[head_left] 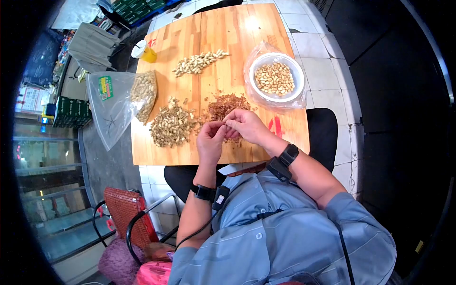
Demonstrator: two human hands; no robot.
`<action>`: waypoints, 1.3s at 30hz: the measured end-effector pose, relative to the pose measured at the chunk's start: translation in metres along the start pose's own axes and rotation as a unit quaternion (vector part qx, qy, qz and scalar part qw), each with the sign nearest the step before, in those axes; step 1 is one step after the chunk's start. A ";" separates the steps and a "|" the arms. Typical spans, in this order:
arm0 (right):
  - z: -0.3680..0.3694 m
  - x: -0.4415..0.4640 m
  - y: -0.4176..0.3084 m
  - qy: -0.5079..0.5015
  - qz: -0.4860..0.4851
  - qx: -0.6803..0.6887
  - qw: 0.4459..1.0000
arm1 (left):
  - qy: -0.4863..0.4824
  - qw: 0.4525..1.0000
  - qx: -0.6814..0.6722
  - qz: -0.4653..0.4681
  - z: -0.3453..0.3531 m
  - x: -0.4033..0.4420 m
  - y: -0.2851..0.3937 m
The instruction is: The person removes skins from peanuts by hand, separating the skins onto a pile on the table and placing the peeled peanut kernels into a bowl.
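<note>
blue shirt; hands touching over red skins; bag label unreadable

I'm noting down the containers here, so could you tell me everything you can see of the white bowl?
The white bowl is round, smooth and plastic-looking, with a pale rim. It stands upright at the right edge of the wooden table, holding many pale, shelled nuts. Crinkled clear plastic spreads around it. The left hand and right hand are apart from it.

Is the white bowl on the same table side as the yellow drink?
No: the white bowl is near the right edge, the yellow drink near the left.
</note>
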State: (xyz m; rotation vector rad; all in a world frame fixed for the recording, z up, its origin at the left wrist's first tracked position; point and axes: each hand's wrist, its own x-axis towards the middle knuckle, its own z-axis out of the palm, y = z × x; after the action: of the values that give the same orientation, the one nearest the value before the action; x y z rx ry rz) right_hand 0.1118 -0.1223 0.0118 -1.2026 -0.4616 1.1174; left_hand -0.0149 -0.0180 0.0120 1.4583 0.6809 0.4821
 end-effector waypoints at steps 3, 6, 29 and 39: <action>-0.002 0.001 0.002 -0.010 -0.013 0.023 1.000 | 0.003 1.000 0.008 0.016 0.004 0.002 0.002; -0.004 0.002 -0.002 -0.021 -0.016 0.033 0.999 | 0.017 0.998 0.051 0.025 0.007 0.003 0.013; -0.025 0.004 -0.002 0.010 0.001 0.128 0.992 | 0.030 0.995 -0.073 -0.068 0.015 0.021 0.018; -0.050 0.026 0.003 -0.026 -0.043 -0.003 0.999 | -0.039 0.997 -0.010 -0.059 0.096 0.077 0.084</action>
State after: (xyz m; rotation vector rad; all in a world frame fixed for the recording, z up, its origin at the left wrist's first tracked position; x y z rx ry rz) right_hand 0.1617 -0.1246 -0.0148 -1.1509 -0.5523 1.0749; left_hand 0.1153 -0.0304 0.0834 1.4019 0.6936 0.3391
